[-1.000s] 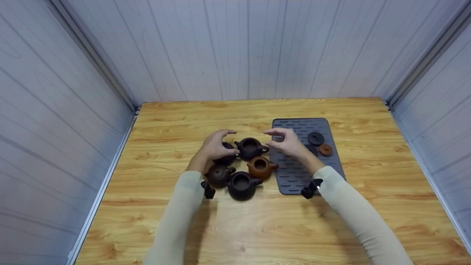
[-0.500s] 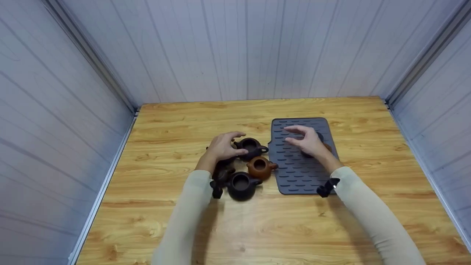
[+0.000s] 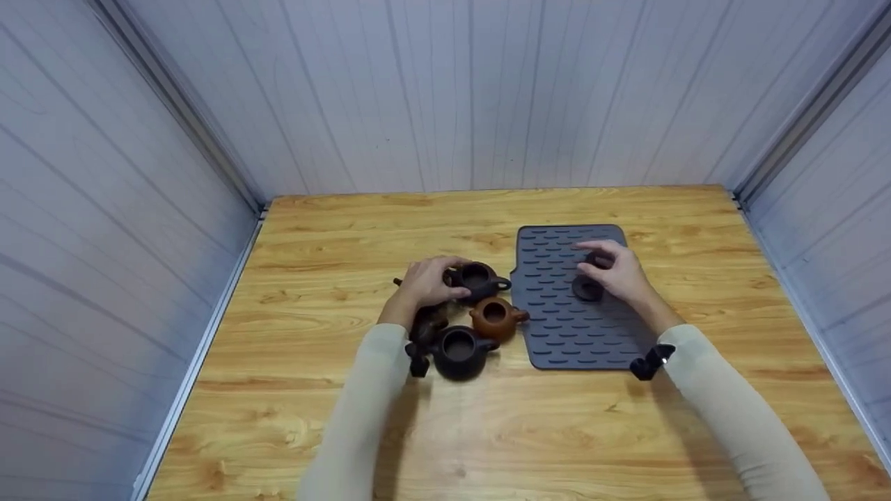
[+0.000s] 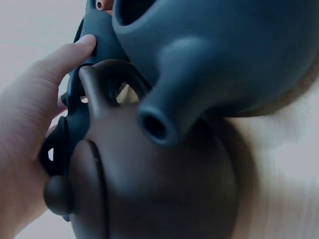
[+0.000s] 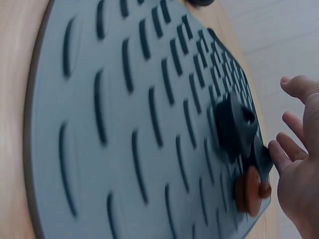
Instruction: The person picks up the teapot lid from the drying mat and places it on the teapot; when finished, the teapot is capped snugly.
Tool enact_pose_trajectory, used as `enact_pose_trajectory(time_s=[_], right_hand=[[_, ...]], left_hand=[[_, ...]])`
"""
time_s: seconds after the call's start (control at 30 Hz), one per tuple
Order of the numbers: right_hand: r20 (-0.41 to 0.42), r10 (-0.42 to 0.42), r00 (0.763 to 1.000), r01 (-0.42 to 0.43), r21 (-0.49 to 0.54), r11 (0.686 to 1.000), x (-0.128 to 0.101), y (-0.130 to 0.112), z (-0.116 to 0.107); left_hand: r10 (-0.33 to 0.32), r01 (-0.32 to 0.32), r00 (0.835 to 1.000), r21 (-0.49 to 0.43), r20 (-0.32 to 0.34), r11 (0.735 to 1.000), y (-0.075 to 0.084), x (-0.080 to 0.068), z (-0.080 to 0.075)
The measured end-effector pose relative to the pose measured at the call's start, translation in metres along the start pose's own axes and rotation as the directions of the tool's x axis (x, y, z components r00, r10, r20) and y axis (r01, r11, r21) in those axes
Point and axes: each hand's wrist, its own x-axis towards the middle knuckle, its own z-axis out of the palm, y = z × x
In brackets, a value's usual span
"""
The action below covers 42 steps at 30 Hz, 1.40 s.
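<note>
My left hand [image 3: 426,284] curves its thumb and fingers round the left side of a dark lidless teapot [image 3: 478,276]. In the left wrist view its thumb lies against a dark body [image 4: 103,36], the fingers mostly hidden behind the pots. Below it stand a brown lidded teapot [image 4: 159,174] and another dark open teapot [image 3: 459,353]. A fourth dark pot is mostly covered by the hand. My right hand [image 3: 621,275] reaches over several lids, thumb and fingers spread: a dark lid [image 5: 234,124], a second dark lid [image 5: 261,155] and an orange-brown lid [image 5: 247,191].
A grey ridged mat [image 3: 564,327] lies under the lids, to the right of the teapots. An orange-brown open teapot [image 3: 494,316] stands by the mat's left edge, its handle overlapping that edge. White panel walls [image 3: 445,97] enclose the wooden table [image 3: 334,223].
My right hand has moved right across the mat to the lids. My left hand has shifted slightly right, from the back-left pot to the rear dark teapot. The pots look unmoved.
</note>
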Motion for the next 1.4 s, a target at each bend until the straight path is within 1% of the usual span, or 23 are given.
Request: enact_pose_trajectory(time_s=[0.1, 0.2, 0.23, 0.37, 0.47, 0.57, 0.8, 1.0, 1.4], right_hand=[[-0.033, 0.005, 0.999, -0.005, -0.021, 1.000, 0.004, 0.020, -0.004], [-0.064, 0.011, 0.998, -0.015, -0.053, 0.998, 0.008, 0.038, -0.009], [-0.073, 0.013, 0.997, -0.018, -0.068, 0.998, 0.008, 0.040, -0.010], [-0.081, 0.060, 0.995, -0.068, -0.099, 0.993, 0.006, 0.046, -0.015], [-0.068, 0.104, 0.992, -0.111, -0.099, 0.989, 0.005, 0.050, -0.018], [-0.065, 0.124, 0.990, -0.131, -0.109, 0.985, 0.005, 0.054, -0.020], [-0.068, 0.135, 0.989, -0.145, -0.173, 0.974, 0.008, 0.064, -0.022], [-0.067, 0.166, 0.984, -0.175, -0.157, 0.972, 0.010, 0.067, -0.022], [-0.083, 0.190, 0.978, -0.200, -0.141, 0.969, 0.011, 0.068, -0.020]], left_hand=[[-0.013, 0.013, 1.000, -0.003, 0.012, 1.000, 0.000, 0.001, -0.001], [-0.021, 0.021, 1.000, 0.000, 0.011, 1.000, 0.001, 0.001, -0.001], [-0.021, 0.021, 1.000, -0.001, 0.009, 1.000, 0.001, 0.001, -0.001], [-0.020, 0.020, 1.000, -0.001, 0.007, 1.000, 0.002, 0.002, 0.000], [-0.021, 0.022, 1.000, -0.007, 0.012, 1.000, 0.003, 0.002, 0.001], [-0.028, 0.028, 0.999, -0.021, 0.017, 0.999, 0.003, 0.003, 0.001], [-0.045, 0.046, 0.999, -0.035, 0.020, 0.998, 0.003, 0.003, 0.002], [-0.050, 0.051, 0.999, -0.036, 0.016, 0.998, 0.003, 0.003, 0.002], [-0.038, 0.039, 0.999, -0.035, 0.017, 0.999, 0.003, 0.003, 0.002]])
